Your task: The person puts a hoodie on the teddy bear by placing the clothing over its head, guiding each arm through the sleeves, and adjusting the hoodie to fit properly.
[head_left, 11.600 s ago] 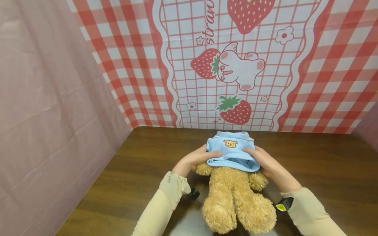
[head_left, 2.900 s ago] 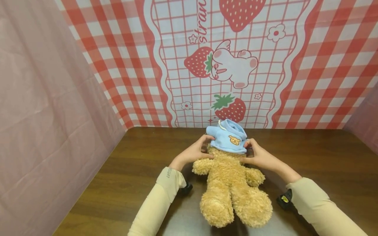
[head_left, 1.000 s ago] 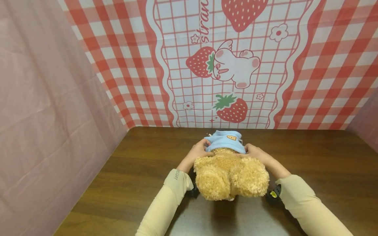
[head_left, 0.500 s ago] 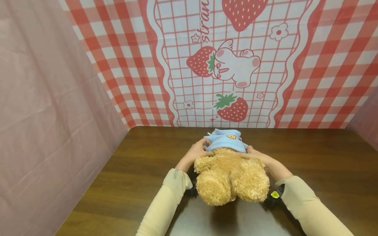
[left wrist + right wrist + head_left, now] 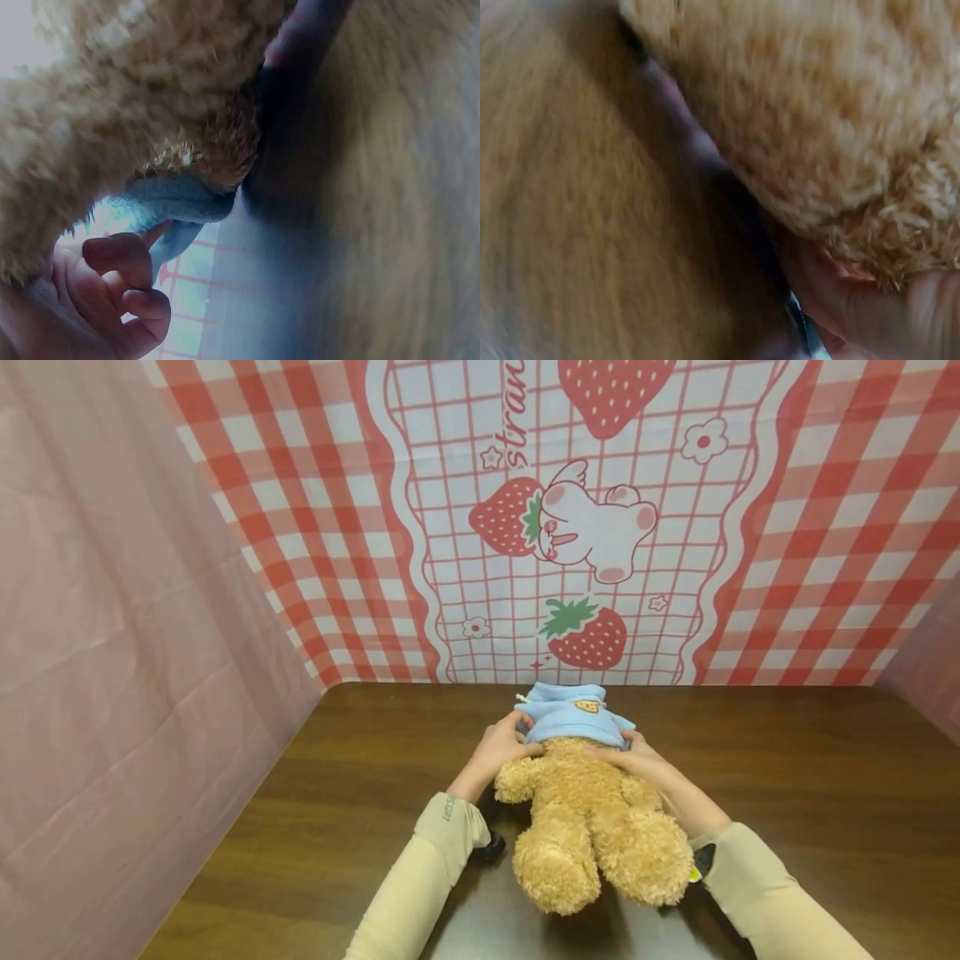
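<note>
One plush bear [image 5: 567, 789] stretches toward 5 o'clock in the head view, its feet pointing to 6 o'clock and its head not showing; whether its body rests fully on the brown bench [image 5: 360, 802] I cannot tell. A blue shirt [image 5: 570, 725] sits bunched at the bear's 12 o'clock end, its hem crossing the fur above the arms. At the shirt's 8 o'clock, the left hand [image 5: 498, 752] grasps the hem, fingers bent onto the cloth and thumb against the fur; at its 4 o'clock, the right hand [image 5: 654, 768] seems to grasp the hem likewise, thumb laid on the bear. Strawberry-printed cloth [image 5: 675, 560] hangs at 12 o'clock. In the left wrist view, fur fills 9 to 12 o'clock, the shirt's rim shows near 9 o'clock, and the left fingers curl toward 8 o'clock, one reaching that rim. The right wrist view is blurred: fur spans 12 to 3 o'clock, and the right fingers tuck beneath it at 4 o'clock, tips hidden. I judge the step in hand to be working the shirt's hem around the bear's head end; the next move calls for an even pull from both sides, the body steadied.
</note>
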Demonstrator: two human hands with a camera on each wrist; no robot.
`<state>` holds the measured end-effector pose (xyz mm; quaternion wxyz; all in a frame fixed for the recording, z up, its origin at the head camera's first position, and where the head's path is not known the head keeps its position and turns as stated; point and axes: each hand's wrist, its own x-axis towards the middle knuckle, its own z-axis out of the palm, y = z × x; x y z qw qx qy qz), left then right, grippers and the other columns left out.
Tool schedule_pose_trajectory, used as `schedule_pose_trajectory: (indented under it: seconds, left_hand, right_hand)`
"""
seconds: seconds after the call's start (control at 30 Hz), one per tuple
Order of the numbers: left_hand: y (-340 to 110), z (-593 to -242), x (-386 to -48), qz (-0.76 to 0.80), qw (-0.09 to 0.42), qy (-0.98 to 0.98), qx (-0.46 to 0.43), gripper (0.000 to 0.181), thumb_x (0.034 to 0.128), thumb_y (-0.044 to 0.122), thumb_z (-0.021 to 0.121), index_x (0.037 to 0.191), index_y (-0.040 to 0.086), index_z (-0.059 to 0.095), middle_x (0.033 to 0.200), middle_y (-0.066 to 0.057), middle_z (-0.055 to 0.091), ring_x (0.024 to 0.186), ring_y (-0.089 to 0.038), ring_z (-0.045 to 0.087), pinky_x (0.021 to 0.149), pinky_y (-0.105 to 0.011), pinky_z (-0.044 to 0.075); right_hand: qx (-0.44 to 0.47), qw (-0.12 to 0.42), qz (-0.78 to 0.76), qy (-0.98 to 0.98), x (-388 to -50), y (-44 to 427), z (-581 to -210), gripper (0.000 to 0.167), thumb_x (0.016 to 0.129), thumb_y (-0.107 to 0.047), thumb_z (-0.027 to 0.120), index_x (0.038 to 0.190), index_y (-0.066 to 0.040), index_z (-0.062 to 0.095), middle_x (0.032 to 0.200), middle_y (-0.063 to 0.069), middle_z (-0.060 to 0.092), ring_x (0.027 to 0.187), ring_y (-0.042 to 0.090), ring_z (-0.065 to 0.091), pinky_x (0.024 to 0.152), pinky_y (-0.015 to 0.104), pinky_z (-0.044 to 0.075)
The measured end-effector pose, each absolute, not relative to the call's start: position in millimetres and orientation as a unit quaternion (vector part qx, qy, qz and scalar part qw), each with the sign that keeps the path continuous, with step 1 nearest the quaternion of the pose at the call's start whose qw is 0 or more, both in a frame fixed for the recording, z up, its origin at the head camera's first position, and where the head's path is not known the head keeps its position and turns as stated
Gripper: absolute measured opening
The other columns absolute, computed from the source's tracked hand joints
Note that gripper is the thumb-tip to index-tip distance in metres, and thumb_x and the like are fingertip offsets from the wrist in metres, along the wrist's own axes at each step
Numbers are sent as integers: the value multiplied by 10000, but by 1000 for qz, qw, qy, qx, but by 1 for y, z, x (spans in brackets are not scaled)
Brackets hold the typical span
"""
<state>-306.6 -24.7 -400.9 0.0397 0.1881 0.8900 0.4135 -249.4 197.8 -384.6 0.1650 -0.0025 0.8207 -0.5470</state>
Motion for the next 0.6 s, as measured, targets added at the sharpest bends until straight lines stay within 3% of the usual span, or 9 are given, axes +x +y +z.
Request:
schedule_pose_trajectory:
  seconds: [0.1, 0.2, 0.43, 0.6]
  left_hand:
    - [-22, -400, -304, 422, 39, 886, 188, 306, 764, 178, 678, 996, 103, 494, 575, 51, 451, 500, -62, 395, 507, -215, 336]
    - [-21, -398, -302, 429, 45, 882, 190, 306, 766, 159, 660, 1002, 92, 478, 506, 61, 318, 443, -62, 269, 469, -213, 271]
    - [-19, -396, -301, 370, 33, 912, 174, 302, 753, 190, 675, 980, 100, 497, 624, 43, 455, 542, -92, 394, 524, -210, 330]
    - [-16, -394, -299, 317, -1, 934, 167, 298, 738, 215, 684, 950, 99, 510, 735, 3, 523, 630, -138, 454, 584, -230, 379]
  right_hand:
    - [11, 144, -550, 823, -253, 199, -395, 1077, 823, -476, 594, 1385, 110, -114, 1396, 408, -22, 1295, 508, 86, 1038, 564, 204]
    - [23, 135, -552, 823, -254, 200, -399, 1074, 822, -458, 604, 1391, 95, -120, 1403, 400, 14, 1298, 493, 119, 1040, 552, 217]
    - [36, 138, -540, 830, -254, 199, -401, 1056, 825, -463, 597, 1389, 118, -81, 1420, 386, 2, 1314, 485, 87, 1052, 546, 200]
    - [38, 140, -559, 816, -253, 200, -404, 933, 844, -472, 559, 1394, 107, 74, 1378, 339, 190, 1272, 453, 222, 1015, 552, 265]
